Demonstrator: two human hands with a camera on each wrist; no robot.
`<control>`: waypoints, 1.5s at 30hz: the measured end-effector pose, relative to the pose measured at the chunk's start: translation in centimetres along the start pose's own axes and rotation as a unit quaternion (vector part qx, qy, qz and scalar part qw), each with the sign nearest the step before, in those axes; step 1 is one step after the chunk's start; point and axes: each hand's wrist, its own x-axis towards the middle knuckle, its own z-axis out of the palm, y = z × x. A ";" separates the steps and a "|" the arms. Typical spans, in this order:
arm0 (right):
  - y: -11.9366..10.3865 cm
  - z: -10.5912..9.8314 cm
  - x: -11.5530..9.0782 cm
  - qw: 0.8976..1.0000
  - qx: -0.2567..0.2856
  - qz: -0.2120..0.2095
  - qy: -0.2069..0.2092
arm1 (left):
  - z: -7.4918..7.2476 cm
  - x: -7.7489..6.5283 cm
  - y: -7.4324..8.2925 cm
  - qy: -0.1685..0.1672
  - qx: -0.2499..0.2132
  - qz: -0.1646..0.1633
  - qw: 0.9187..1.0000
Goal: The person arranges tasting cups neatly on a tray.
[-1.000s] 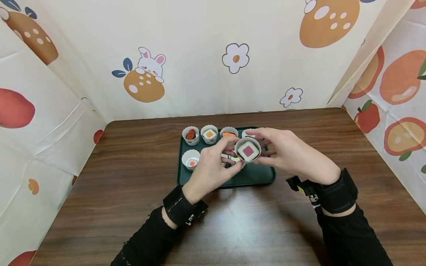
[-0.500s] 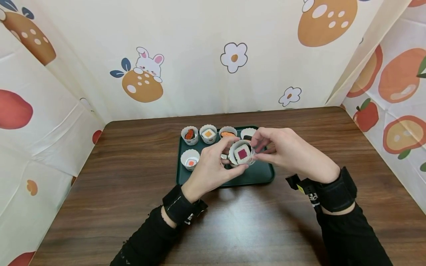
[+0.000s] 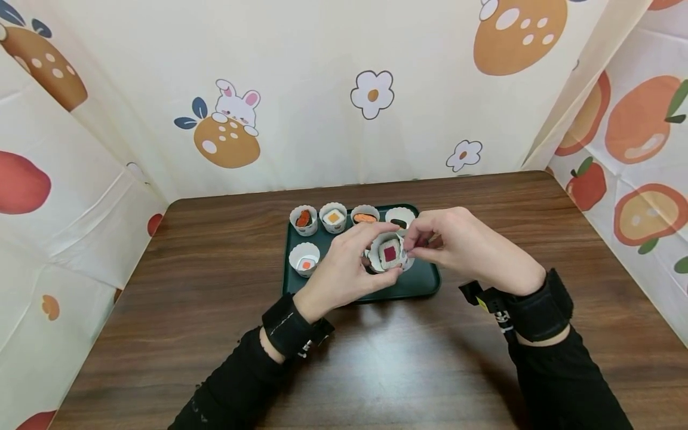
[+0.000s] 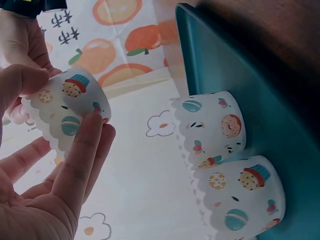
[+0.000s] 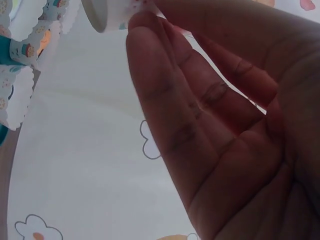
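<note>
In the head view, my left hand point(image 3: 344, 263) holds a white scalloped paper baking cup point(image 3: 380, 263) between thumb and fingers, raised over a dark green tray point(image 3: 419, 286). Inside the cup is a sushi roll piece point(image 3: 390, 253) with a square pink centre. At the cup's right rim, the thumb and fingertips of my right hand point(image 3: 462, 245) pinch its edge. The left wrist view shows the held cup's printed side point(image 4: 75, 97), patterned with cupcakes. Only a bit of that cup point(image 5: 120, 12) appears at the top of the right wrist view.
More paper cups with sushi pieces stand on the tray: one with orange-red topping point(image 3: 304, 220), one with a yellow square point(image 3: 333, 218), one with orange topping point(image 3: 365, 215), one with something dark point(image 3: 400, 217), and one front left point(image 3: 304, 259). Beneath lies a brown wooden table point(image 3: 226, 286).
My right hand has gone from spread fingers around the cup's side to pinching its rim. The cup has shifted slightly left and tilted a little; the left hand keeps its hold.
</note>
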 end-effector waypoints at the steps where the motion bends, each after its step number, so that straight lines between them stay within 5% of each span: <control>1: 0.0 0.0 0.0 1.000 -0.003 -0.003 0.001 | 0.0 0.1 0.0 -0.003 0.008 0.005 1.000; 13: -0.1 -1.3 -0.6 1.000 -0.011 0.007 0.007 | -0.6 2.0 0.5 -0.055 0.071 0.023 0.996; 22: 0.3 -3.6 -2.3 0.997 -0.055 0.019 0.059 | -0.2 4.2 0.7 -0.118 0.097 -0.002 0.988; 33: 0.6 -4.8 -3.4 0.993 -0.079 0.027 0.081 | 2.2 7.1 -0.5 -0.203 0.131 -0.009 0.970; 45: 0.5 -5.0 -3.8 0.993 -0.080 0.036 0.082 | 4.2 8.4 -1.1 -0.260 0.188 -0.016 0.947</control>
